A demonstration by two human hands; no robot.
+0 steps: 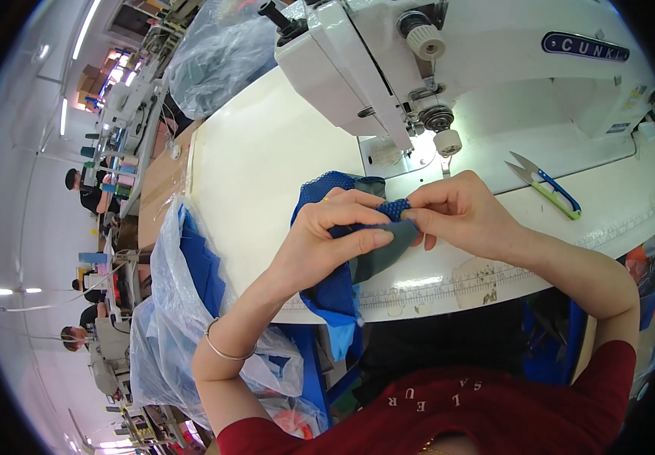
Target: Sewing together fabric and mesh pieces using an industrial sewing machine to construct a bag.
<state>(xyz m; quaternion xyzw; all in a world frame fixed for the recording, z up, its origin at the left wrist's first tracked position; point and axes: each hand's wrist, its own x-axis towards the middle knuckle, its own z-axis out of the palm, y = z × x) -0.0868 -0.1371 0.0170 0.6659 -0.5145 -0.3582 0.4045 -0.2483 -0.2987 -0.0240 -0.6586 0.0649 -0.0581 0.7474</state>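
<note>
Between my two hands is a piece of blue mesh fabric with a dark grey-green cloth against it. My left hand pinches the fabric between thumb and fingers. Close beside it, my right hand grips the fabric's edge with thumb and forefinger. The blue part hangs over the table's front edge, where a lighter blue strip shows. Just beyond the hands stands a white sewing machine, its lit needle area apart from the fabric.
Thread snips with blue and green handles lie right of my right hand on the white table. Clear plastic bags with blue cloth stand at the left. Another plastic bag lies behind. People sit at machines far left.
</note>
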